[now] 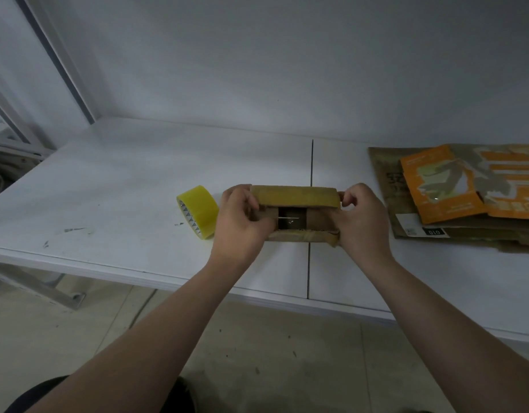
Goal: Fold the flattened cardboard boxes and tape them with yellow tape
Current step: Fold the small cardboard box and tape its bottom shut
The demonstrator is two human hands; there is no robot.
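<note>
White table [123, 186] under dim light: both hands grip one small cardboard box [293, 214] between them, left hand [241, 222] and right hand [360, 220] curled round its ends. Tape roll [197, 211] sits just left; flattened boxes [465, 189] lie right.

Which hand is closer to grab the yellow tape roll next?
Probably the left hand. The round yellow tape roll sits on the white table right beside it, while the right hand grips the far end of the small brown cardboard box.
</note>
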